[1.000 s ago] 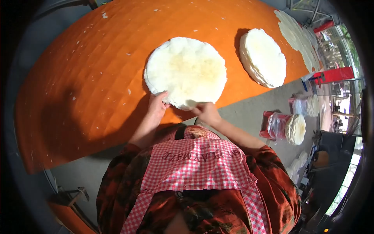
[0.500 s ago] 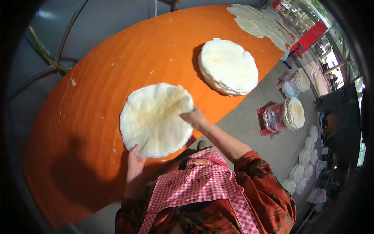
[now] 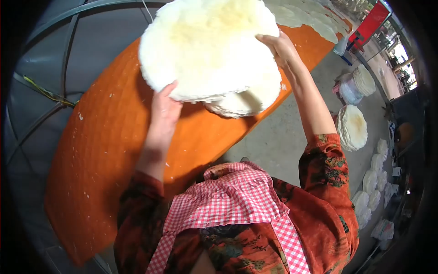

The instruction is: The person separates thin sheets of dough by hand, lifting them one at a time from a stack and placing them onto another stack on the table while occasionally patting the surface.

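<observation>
Both my hands grip a stack of thin round white sheets (image 3: 205, 50), like flatbreads, pale yellow toward the top. My left hand (image 3: 165, 109) is closed on its lower left edge, thumb on the upper face. On the right edge, my right hand (image 3: 279, 48) has its thumb on top and its fingers underneath, partly hidden. The raised stack overlaps a second stack of the same sheets (image 3: 262, 98), which sits on the orange table (image 3: 105, 150) and shows only its lower right part.
Translucent sheets (image 3: 305, 18) lie spread at the table's far end. Beyond the table's right edge, more stacks (image 3: 352, 128) stand above the grey floor (image 3: 269, 146). White bundles (image 3: 370, 181) line the floor farther right. A red panel (image 3: 370, 25) stands at upper right.
My hands have carried the stack up and away from me, from the table's middle to over the second stack. My right arm now reaches farther forward.
</observation>
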The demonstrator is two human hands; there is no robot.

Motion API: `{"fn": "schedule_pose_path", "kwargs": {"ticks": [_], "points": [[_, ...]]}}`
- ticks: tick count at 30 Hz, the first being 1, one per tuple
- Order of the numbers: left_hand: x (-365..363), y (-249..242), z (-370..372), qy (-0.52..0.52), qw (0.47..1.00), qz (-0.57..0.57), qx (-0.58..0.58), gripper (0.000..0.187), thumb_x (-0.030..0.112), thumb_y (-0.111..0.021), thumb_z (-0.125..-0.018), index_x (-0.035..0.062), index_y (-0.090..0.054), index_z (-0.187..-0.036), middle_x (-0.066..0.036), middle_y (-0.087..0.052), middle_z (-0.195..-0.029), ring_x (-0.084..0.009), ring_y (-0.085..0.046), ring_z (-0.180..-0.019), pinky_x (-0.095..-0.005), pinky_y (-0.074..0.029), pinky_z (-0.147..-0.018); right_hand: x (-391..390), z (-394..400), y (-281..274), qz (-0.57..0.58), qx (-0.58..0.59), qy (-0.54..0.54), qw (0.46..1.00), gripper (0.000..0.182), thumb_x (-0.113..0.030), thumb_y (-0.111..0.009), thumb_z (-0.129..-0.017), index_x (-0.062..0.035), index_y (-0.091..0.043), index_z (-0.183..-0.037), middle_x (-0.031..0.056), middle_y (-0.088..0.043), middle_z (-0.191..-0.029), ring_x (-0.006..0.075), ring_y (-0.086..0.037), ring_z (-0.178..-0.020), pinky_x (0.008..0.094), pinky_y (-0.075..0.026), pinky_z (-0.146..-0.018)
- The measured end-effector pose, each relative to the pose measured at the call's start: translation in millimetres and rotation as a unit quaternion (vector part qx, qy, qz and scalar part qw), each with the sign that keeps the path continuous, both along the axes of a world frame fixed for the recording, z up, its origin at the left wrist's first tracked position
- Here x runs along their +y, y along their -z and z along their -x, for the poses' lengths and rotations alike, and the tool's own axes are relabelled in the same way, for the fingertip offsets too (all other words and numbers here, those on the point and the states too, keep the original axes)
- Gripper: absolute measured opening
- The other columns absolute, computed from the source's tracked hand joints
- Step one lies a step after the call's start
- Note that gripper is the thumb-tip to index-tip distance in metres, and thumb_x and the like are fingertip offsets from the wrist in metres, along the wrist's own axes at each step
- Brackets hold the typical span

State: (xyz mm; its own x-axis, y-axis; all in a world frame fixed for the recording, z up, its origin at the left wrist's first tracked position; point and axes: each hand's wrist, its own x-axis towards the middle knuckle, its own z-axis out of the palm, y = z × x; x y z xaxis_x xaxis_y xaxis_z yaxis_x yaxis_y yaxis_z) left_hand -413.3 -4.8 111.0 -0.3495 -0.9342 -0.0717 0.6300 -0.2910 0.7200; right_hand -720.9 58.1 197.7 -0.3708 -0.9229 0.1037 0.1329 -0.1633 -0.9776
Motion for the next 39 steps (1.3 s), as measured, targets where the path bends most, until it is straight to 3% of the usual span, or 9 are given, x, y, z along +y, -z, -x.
{"fn": "schedule_pose_path", "kwargs": {"ticks": [6, 11, 16, 18, 22, 27, 30, 34, 39], "points": [[11.1, 152.0, 100.8, 0.014, 0.967, -0.173, -0.188, 0.045, -0.003, -0.053, -0.083, -0.0007, -0.042, -0.126, -0.016, -0.053, -0.121, -0.0286, -0.055, -0.11, -0.045, -0.049, -0.091, 5.9, 129.2, 210.9, -0.281, 0.024, 0.045, 0.958, 0.042, 0.001, -0.064, -0.079, 0.0135, -0.048, -0.116, 0.0215, -0.061, -0.105, 0.028, -0.063, -0.091, 0.0336, -0.054, -0.074], [13.9, 159.8, 97.7, -0.001, 0.959, -0.125, -0.255, 0.039, -0.001, -0.055, -0.077, 0.0015, -0.049, -0.115, -0.012, -0.057, -0.108, -0.0235, -0.06, -0.093, -0.0374, -0.054, -0.072, 17.3, 126.1, 194.6, -0.274, -0.045, 0.05, 0.959, 0.033, 0.0, -0.062, -0.081, 0.0087, -0.05, -0.11, 0.0187, -0.063, -0.099, 0.0194, -0.063, -0.078, 0.0313, -0.052, -0.058], [14.5, 122.1, 111.9, -0.049, 0.912, -0.155, -0.378, 0.034, 0.003, -0.06, -0.072, 0.0022, -0.054, -0.106, -0.009, -0.055, -0.103, -0.0161, -0.056, -0.088, -0.0302, -0.05, -0.062, 13.9, 143.3, 238.3, -0.233, 0.122, 0.044, 0.964, 0.038, -0.011, -0.07, -0.076, 0.0036, -0.056, -0.108, 0.0154, -0.065, -0.1, 0.0201, -0.063, -0.087, 0.0325, -0.05, -0.076], [2.5, 146.7, 95.5, -0.156, 0.838, 0.113, -0.51, 0.035, 0.006, -0.061, -0.076, 0.0021, -0.053, -0.109, -0.012, -0.055, -0.108, -0.0208, -0.056, -0.096, -0.0328, -0.05, -0.073, 27.3, 149.9, 192.9, -0.353, 0.177, 0.046, 0.917, 0.045, -0.02, -0.071, -0.077, 0.0041, -0.055, -0.111, 0.0151, -0.065, -0.098, 0.0245, -0.063, -0.089, 0.0351, -0.052, -0.074], [-28.8, 71.8, 128.8, -0.13, 0.553, 0.571, -0.593, 0.044, 0.014, -0.063, -0.083, 0.0016, -0.047, -0.122, -0.016, -0.049, -0.125, -0.0336, -0.048, -0.116, -0.0421, -0.041, -0.095, 20.7, 167.9, 172.2, -0.12, 0.526, 0.223, 0.812, 0.055, -0.028, -0.07, -0.078, 0.0002, -0.05, -0.121, 0.0207, -0.051, -0.125, 0.033, -0.047, -0.119, 0.0431, -0.039, -0.096], [-124.9, 72.7, 195.7, 0.002, 0.399, 0.597, -0.696, 0.058, 0.035, -0.057, -0.088, 0.0071, -0.038, -0.136, -0.014, -0.033, -0.144, -0.0374, -0.025, -0.135, -0.0546, -0.027, -0.103, -64.5, 163.4, 156.2, -0.077, 0.656, 0.079, 0.746, 0.058, -0.042, -0.051, -0.089, -0.0129, -0.038, -0.138, 0.0129, -0.025, -0.148, 0.0296, -0.016, -0.139, 0.0571, -0.017, -0.108], [-193.7, 163.7, 192.5, 0.043, 0.462, 0.552, -0.693, 0.061, 0.039, -0.052, -0.09, 0.0099, -0.032, -0.14, -0.014, -0.03, -0.146, -0.0371, -0.02, -0.137, -0.0578, -0.025, -0.104, -104.5, 178.1, 226.9, -0.166, 0.64, -0.042, 0.749, 0.061, -0.047, -0.044, -0.092, -0.015, -0.032, -0.142, 0.0132, -0.026, -0.148, 0.029, -0.017, -0.139, 0.055, -0.015, -0.11], [-200.3, 179.1, 191.9, 0.059, 0.553, 0.556, -0.618, 0.063, 0.037, -0.051, -0.09, 0.0054, -0.03, -0.141, -0.019, -0.028, -0.146, -0.0384, -0.023, -0.135, -0.0476, -0.022, -0.11, -107.2, 172.1, 277.0, -0.189, 0.568, -0.064, 0.798, 0.063, -0.05, -0.04, -0.092, -0.0169, -0.026, -0.145, 0.0127, -0.024, -0.149, 0.0292, -0.02, -0.138, 0.0516, -0.016, -0.11], [-203.2, 186.5, 202.0, 0.097, 0.514, 0.556, -0.646, 0.06, 0.032, -0.043, -0.093, 0.0032, -0.027, -0.143, -0.019, -0.025, -0.148, -0.0349, -0.022, -0.137, -0.041, -0.016, -0.114, -99.9, 181.8, 278.6, -0.17, 0.561, -0.048, 0.809, 0.064, -0.047, -0.04, -0.093, -0.0172, -0.021, -0.146, 0.0137, -0.023, -0.15, 0.0297, -0.028, -0.135, 0.0492, -0.017, -0.11]]}}
